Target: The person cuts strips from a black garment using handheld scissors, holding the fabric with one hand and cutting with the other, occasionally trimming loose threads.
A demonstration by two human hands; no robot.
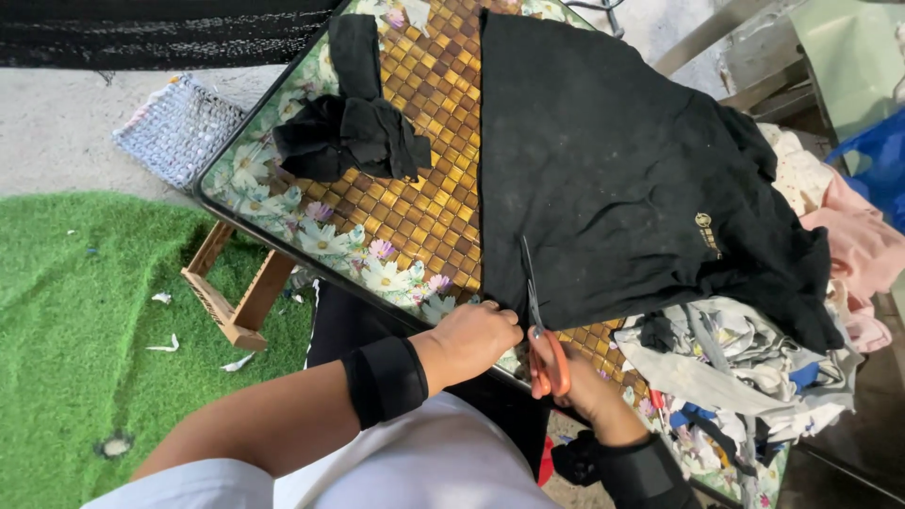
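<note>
A large black garment (622, 179) lies spread over a table with a woven golden top and flowered border (415, 203). My left hand (476, 337) pinches the garment's near corner at the table's front edge. My right hand (584, 382) holds orange-handled scissors (539, 325), whose blades point away from me and lie on the black cloth near its left edge. Both wrists wear black bands. A bunch of black cloth strips (353, 127) lies at the table's far left.
A heap of mixed fabric scraps (745, 368) and pink cloth (853, 245) crowds the table's right side. Green artificial turf (85, 339) with white scraps covers the floor at left, beside a wooden table leg (236, 302) and a woven mat (174, 132).
</note>
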